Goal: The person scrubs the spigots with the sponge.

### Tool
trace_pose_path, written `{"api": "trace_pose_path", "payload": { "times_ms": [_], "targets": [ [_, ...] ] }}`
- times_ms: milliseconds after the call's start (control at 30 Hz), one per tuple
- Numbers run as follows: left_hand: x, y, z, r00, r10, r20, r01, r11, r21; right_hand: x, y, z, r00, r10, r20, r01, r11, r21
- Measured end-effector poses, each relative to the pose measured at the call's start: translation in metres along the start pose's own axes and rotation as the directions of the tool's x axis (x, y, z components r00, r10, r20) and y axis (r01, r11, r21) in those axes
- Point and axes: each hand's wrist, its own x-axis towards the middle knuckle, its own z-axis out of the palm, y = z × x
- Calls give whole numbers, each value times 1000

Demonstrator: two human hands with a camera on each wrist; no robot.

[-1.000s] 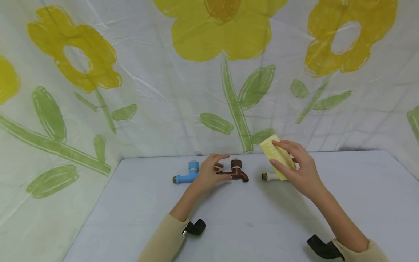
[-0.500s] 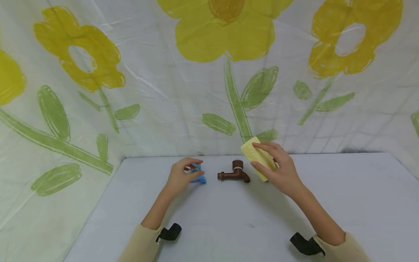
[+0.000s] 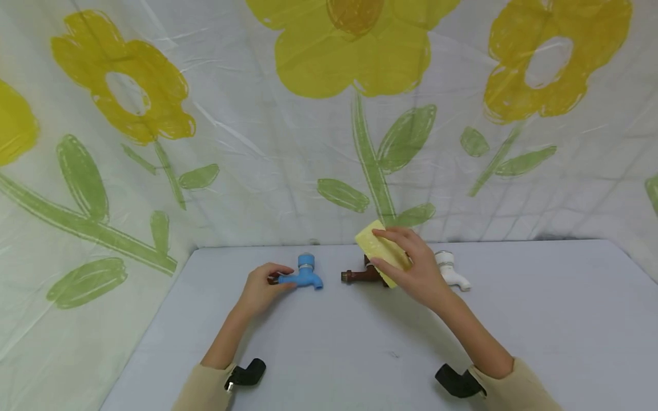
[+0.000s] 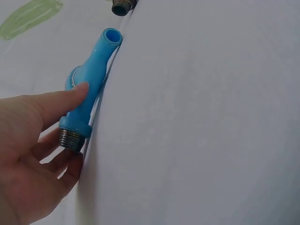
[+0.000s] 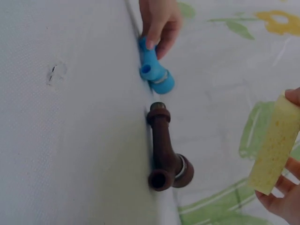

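Now that your left hand (image 3: pixel 259 292) has moved left to pinch the blue tap (image 3: pixel 307 277), it seems held still while your right hand (image 3: pixel 418 273) pinches the sponge (image 3: pixel 381 250).

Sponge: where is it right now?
In the head view, the sponge is just right of centre, held in the right hand and partly hiding the brown tap, with the white tap further right.

Left hand (image 3: pixel 260 289) pinching blue tap (image 3: pixel 307 277), right hand (image 3: pixel 420 270) holding yellow sponge (image 3: pixel 376 248), brown tap (image 3: pixel 361 276), white tap (image 3: pixel 450 275)
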Motion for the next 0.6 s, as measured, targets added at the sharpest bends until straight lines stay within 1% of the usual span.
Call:
{"api": "trace_pose_path", "payload": {
  "times_ms": [133,233,367,500,600],
  "targets": [
    [0,-1,-5,998,18,52,-19,999,36,-1,-1,3,1000,21,19,-21,1000,-5],
    [1,0,-7,996,33,78,-38,997,67,-1,-2,4,998,44,33,-43,999,-13],
    [1,5,-7,998,8,70,-14,997,82,-1,-1,6,998,41,40,-41,999,-6],
    [-1,15,-3,999,-19,50,19,1000,10,-1,0,7,999,25,41,-25,1000,-1],
    [-1,25,0,999,-15,49,18,997,-70,0,-2,9,999,21,43,-21,1000,-4]
  ]
}}
